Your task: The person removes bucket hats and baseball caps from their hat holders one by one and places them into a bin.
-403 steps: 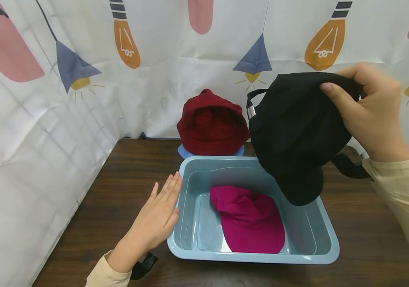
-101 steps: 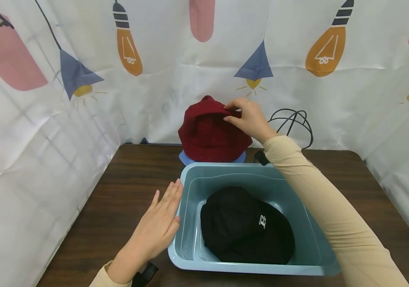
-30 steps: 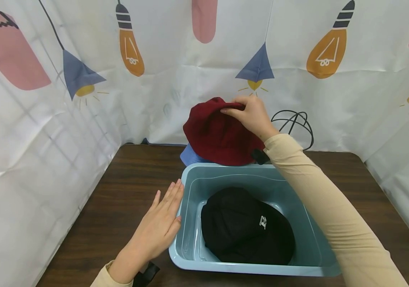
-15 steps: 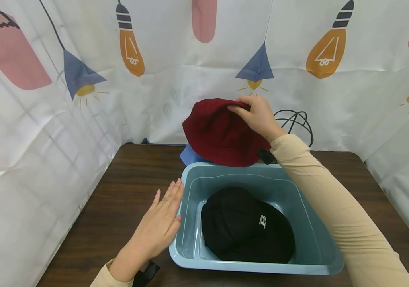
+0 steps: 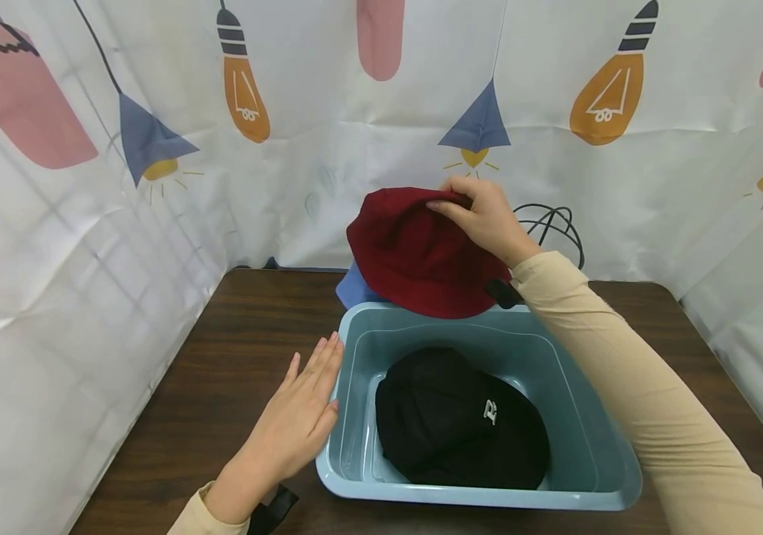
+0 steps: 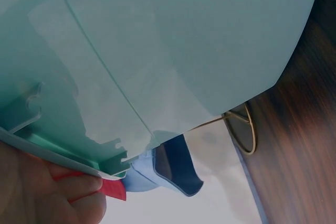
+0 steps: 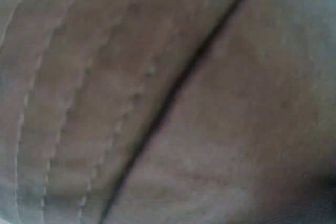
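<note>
My right hand [image 5: 484,219] pinches the upper edge of a dark red bucket hat [image 5: 421,260], between thumb and fingers. The hat is tilted, its lower brim overlapping the far rim of a light blue plastic basin [image 5: 475,498]. Part of a blue hat [image 5: 354,288] shows behind it. A black cap [image 5: 455,416] with a white letter lies in the basin. My left hand [image 5: 297,412] has straight fingers resting against the basin's left rim. In the left wrist view, fingers [image 6: 79,192] lie along the basin wall [image 6: 157,51]. Stitched fabric [image 7: 79,93] fills much of the right wrist view.
The basin stands on a dark wood table [image 5: 221,357]. A black wire frame [image 5: 558,223] stands behind the right hand. A white curtain [image 5: 328,148] printed with lamps closes off the back, and white sheeting runs along both sides.
The black cap, earlier in my right hand, now lies in the basin where a magenta cap was visible. The right hand has grasped the red hat, tipped it and drawn it slightly right.
</note>
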Tool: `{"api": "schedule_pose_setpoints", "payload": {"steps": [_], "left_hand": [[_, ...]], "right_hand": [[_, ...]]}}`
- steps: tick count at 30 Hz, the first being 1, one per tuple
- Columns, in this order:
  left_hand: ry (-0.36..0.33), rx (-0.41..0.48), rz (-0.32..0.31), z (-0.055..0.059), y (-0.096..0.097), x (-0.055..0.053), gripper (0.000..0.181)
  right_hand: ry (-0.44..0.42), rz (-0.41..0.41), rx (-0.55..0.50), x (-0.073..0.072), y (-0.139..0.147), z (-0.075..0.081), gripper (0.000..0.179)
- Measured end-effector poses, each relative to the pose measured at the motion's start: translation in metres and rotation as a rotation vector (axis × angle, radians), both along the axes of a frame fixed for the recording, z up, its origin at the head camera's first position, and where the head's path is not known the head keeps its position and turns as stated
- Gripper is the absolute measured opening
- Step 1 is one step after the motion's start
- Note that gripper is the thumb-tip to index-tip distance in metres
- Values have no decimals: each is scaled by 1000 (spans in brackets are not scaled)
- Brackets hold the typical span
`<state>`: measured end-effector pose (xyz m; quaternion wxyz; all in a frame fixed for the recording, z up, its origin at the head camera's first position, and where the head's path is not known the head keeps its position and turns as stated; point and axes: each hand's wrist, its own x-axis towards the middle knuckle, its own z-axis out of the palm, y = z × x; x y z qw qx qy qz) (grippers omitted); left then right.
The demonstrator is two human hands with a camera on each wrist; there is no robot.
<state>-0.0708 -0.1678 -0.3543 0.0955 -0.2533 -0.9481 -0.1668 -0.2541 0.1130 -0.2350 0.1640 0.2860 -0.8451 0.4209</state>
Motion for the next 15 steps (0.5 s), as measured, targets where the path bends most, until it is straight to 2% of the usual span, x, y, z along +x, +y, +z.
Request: {"api": "schedule_pose_setpoints", "payload": {"steps": [7,11,15], "left_hand": [[-12,-9,6,-1,1,0,65],[-22,-17,11,-1,0,1,64],[-14,-26,11,-1,-1,2,65]], "right_hand": [[15,-4,-19,5,7,1,9],[-4,-11,-31,9,12,1,9],[4,13,-47,14,17,3,9]]}}
